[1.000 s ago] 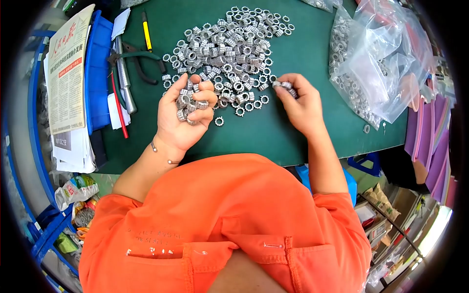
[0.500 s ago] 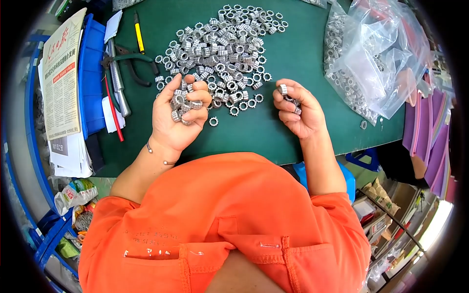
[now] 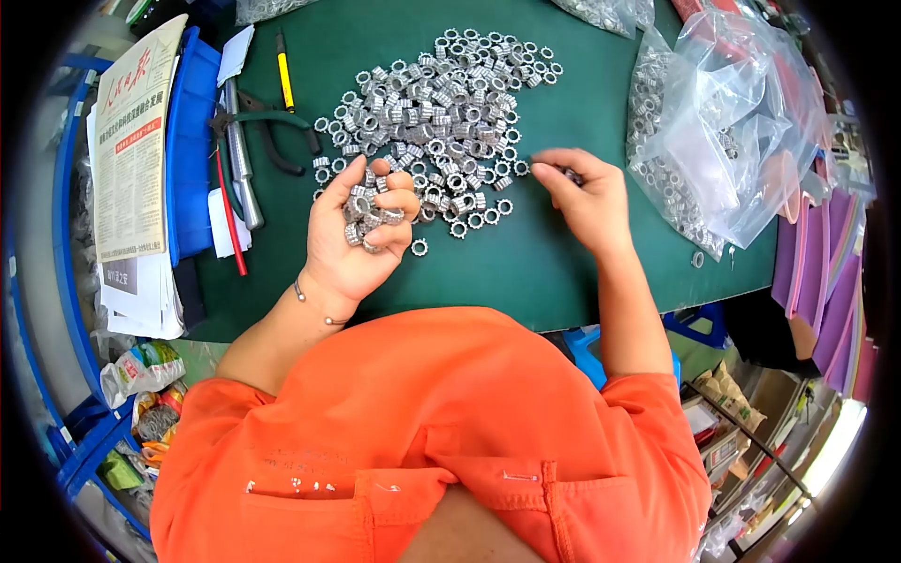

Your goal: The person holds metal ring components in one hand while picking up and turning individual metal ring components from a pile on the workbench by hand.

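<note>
Palm up, my left hand is curled around several small metal toothed rings at the near left edge of a big pile. My right hand is to the right of the pile, its back turned up and its fingers curled together. A bit of grey metal ring shows between those fingers; the rest of what they hold is hidden. The pile of toothed rings spreads over the green table. One loose ring lies just right of my left hand.
Clear plastic bags with more rings lie at the right. On the left are pliers, a yellow marker, a red pen, a metal rod and a blue bin with a newspaper against it.
My right hand has turned from palm up to back up, hiding most of the rings in it. My left hand keeps its rings. The whole view has shifted slightly.
</note>
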Tool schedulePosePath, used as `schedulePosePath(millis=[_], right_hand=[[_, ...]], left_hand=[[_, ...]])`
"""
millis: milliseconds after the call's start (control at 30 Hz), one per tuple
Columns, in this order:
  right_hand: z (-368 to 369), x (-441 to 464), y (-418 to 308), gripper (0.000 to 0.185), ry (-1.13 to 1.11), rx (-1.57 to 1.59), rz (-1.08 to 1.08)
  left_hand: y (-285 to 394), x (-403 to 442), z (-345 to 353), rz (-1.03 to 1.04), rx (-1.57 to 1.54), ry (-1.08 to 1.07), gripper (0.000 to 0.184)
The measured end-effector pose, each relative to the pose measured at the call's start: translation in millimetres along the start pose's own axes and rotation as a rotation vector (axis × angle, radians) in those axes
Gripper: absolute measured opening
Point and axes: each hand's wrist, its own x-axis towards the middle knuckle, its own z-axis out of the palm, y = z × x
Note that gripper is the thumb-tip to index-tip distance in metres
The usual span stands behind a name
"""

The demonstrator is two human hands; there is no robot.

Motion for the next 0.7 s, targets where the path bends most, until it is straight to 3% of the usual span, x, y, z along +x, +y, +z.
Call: schedulePosePath(millis=[33, 100, 300, 367, 433, 500, 633, 700], right_hand=[[5, 3, 0, 0.016, 0.015, -0.255, -0.194], [13, 5, 2, 0.018, 0.002, -0.447, -0.319], [0, 0, 12, 0.012, -0.005, -0.218, -0.261], [-7, -3, 4, 0.014, -0.214, 0.683, 0.263], [-7, -5, 4, 0.015, -0.187, 0.808, 0.275], [-12, -5, 13, 0.013, -0.303, 1.164, 0.381], [-12, -5, 17, 0.016, -0.41, 1.341, 0.432], [-10, -6, 1, 0.02, -0.265, 1.323, 0.473]], left_hand=[[-1, 0, 0, 0.002, 0.005, 0.004, 0.017], [-2, 0, 1, 0.006, 0.008, 0.007, 0.017], [1, -1, 0, 0.018, 0.009, -0.006, 0.017], [0, 0, 0, -0.002, -0.006, 0.0, 0.017], [0, 1, 1, -0.006, -0.001, 0.004, 0.017], [0, 2, 1, -0.008, 0.013, 0.004, 0.018], [1, 0, 1, -0.002, 0.006, -0.003, 0.018], [2, -1, 1, 0.016, 0.022, -0.013, 0.018]])
